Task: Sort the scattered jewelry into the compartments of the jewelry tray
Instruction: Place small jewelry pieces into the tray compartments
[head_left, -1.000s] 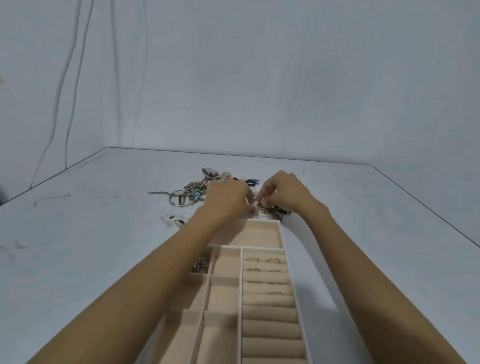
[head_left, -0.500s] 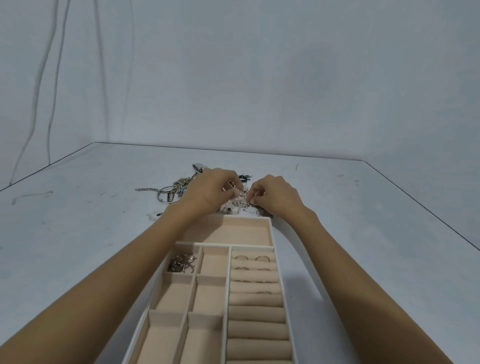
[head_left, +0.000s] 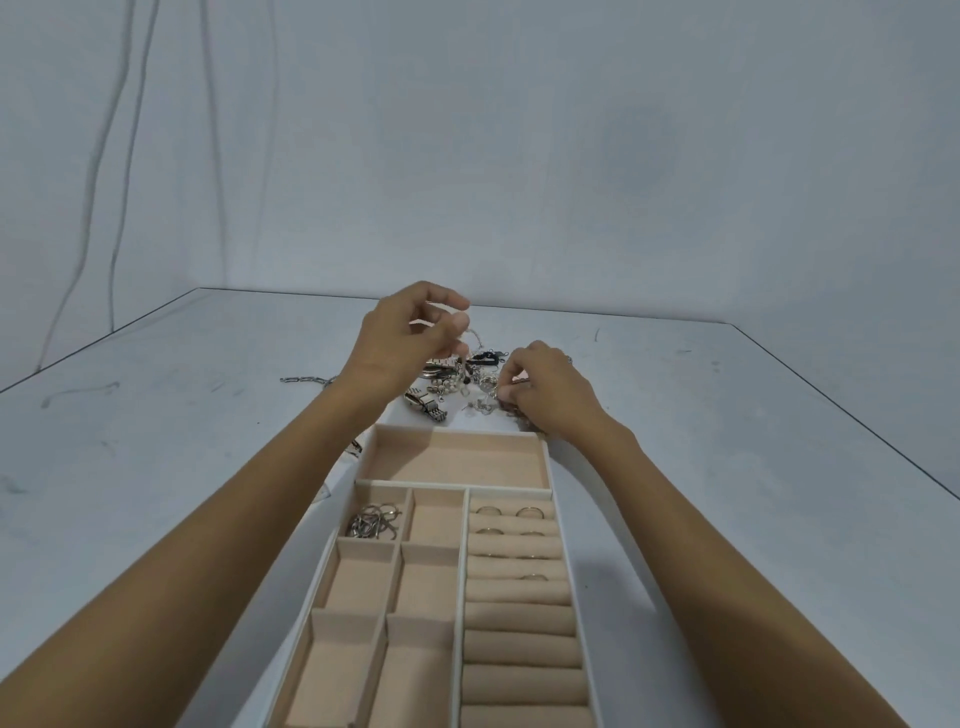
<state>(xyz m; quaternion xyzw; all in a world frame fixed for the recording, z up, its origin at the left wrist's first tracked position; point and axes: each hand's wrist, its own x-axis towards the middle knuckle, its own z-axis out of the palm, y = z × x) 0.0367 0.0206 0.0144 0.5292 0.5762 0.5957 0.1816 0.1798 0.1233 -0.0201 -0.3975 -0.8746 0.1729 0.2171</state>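
Note:
A beige velvet jewelry tray (head_left: 556, 470) with a white rim lies in front of me. Its small upper-left compartment holds a heap of silver hoops (head_left: 375, 521), and several rings (head_left: 529, 513) sit in the ring rolls on the right. The scattered jewelry pile (head_left: 457, 382) lies on the table just beyond the tray. My left hand (head_left: 402, 343) is raised above the pile, its fingertips pinched on a thin pale chain (head_left: 471, 335) that hangs down to the pile. My right hand (head_left: 545, 387) rests at the pile's right side, its fingers pinched on small silver pieces.
A silver watch band (head_left: 427, 404) lies at the pile's near edge. A silver link chain (head_left: 304, 380) stretches left from the pile on the grey table (head_left: 727, 441). The wall stands just behind the table, with cables (head_left: 117, 156) hanging at the left.
My left hand has lifted up and back from the pile, drawing the thin chain with it. My right hand has shifted slightly right and stays low on the pile.

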